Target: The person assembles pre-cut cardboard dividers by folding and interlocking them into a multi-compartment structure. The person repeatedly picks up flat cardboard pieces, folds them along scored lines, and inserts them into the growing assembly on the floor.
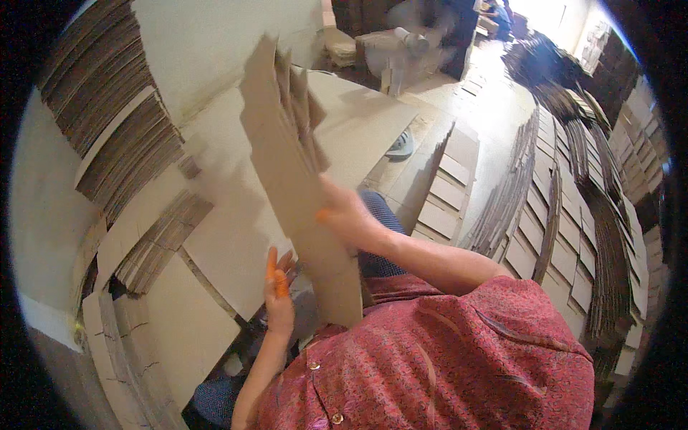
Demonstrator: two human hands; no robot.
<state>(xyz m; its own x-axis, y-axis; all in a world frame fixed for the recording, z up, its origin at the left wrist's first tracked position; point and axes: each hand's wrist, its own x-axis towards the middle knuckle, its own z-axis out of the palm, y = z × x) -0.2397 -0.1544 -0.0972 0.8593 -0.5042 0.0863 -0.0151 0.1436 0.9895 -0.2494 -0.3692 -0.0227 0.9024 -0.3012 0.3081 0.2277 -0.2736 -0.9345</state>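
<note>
A long bundle of brown cardboard pieces [283,165] stands tilted in front of my body, its upper ends fanned out and slightly blurred. My right hand [349,215] grips it along the right side, the thumb lying across its face. The bundle's lower end comes down against my red patterned shirt. To the left of that lower part, my left hand [279,283] is raised, fingers extended and apart with nothing in them; orange wrapping covers some fingers. Below the bundle's upper part lies a large flat cardboard sheet [222,215].
Stacked cardboard [136,136] leans along the wall at left, with more cut pieces [161,240] below it. Long overlapping rows of cardboard [552,208] cover the floor at right. A grey-blue piece of footwear [403,145] shows beside the sheet. Far back sits another person [499,21].
</note>
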